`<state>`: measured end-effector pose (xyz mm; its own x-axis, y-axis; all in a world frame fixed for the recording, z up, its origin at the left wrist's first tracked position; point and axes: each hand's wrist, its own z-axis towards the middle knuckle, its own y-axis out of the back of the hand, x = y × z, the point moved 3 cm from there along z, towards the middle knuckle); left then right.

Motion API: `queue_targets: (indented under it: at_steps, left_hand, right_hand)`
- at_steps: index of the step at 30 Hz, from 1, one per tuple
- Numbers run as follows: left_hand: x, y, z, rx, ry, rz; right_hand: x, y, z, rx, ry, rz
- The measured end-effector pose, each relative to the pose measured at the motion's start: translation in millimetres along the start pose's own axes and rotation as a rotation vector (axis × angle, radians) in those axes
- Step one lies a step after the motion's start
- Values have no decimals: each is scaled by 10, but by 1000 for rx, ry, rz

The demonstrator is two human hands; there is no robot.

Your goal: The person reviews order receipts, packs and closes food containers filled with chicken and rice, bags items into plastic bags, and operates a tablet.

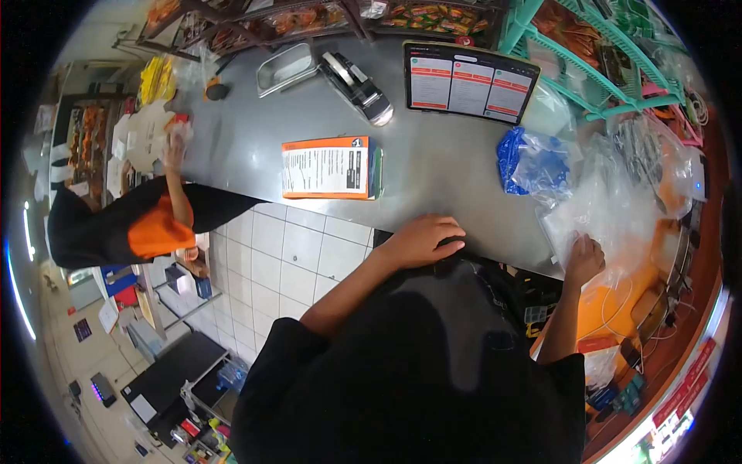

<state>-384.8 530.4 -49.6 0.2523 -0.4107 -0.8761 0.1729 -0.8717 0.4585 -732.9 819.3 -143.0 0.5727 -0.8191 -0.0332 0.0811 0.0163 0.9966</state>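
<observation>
My left hand (pixel 425 241) rests at the front edge of the steel table (pixel 456 166), fingers stretched out and holding nothing. Over on the right, my right hand (pixel 585 259) has its fingers bent onto a stack of clear plastic bags (pixel 607 205) at the table's corner, gripping the near edge. Just above the bags lies a blue and clear plastic packet (pixel 529 162). A booklet with an orange and white cover (pixel 325 168) lies flat to the left of my left hand, near the table edge.
A tablet (pixel 471 81) showing order lists stands at the back. Beside it are a black tape dispenser (pixel 357 89) and a metal tray (pixel 287 69). Green racks (pixel 595 58) rise at right. At left, a co-worker in black and orange (pixel 158 224) reaches toward white packaging (pixel 143 139).
</observation>
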Motion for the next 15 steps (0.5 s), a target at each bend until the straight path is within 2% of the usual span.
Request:
queue_targets:
  at_steps: [3, 6, 10, 15]
  left_hand:
    - [-9, -26, 144, 8, -17, 56]
    - [-24, -9, 278, 9, -54, 125]
    - [-67, 36, 386, -42, -76, 180]
    - [-17, -48, 365, -23, -29, 157]
  right_hand:
    - [268, 193, 29, -48, -140, -156]
    - [362, 233, -25, -153, -64, -73]
    - [207, 13, -129, -334, 153, -15]
    - [152, 37, -131, -392, 191, -16]
